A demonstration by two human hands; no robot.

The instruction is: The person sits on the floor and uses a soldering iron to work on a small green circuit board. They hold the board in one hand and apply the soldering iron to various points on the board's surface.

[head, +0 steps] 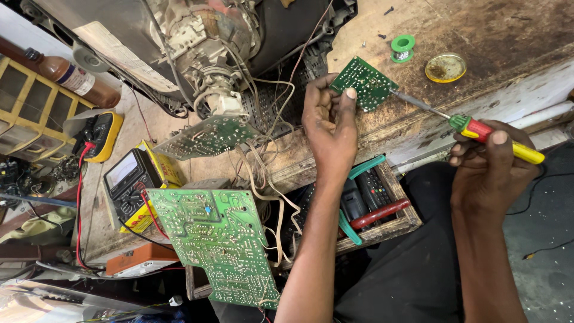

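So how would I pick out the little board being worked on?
Start at the worn wooden bench top. At its near edge the left hand pinches a small green circuit board. It is the smallest board, and the only one touched by the soldering iron.

A worn, stained wooden bench carries the work. At its far side lie a green solder spool and, just beside it, a round yellow tin lid. An opened television chassis rests at the other end, its wires trailing over the edge. Near it sit a brown bottle, a yellow multimeter and an analog meter. A large green board overhangs the front edge.
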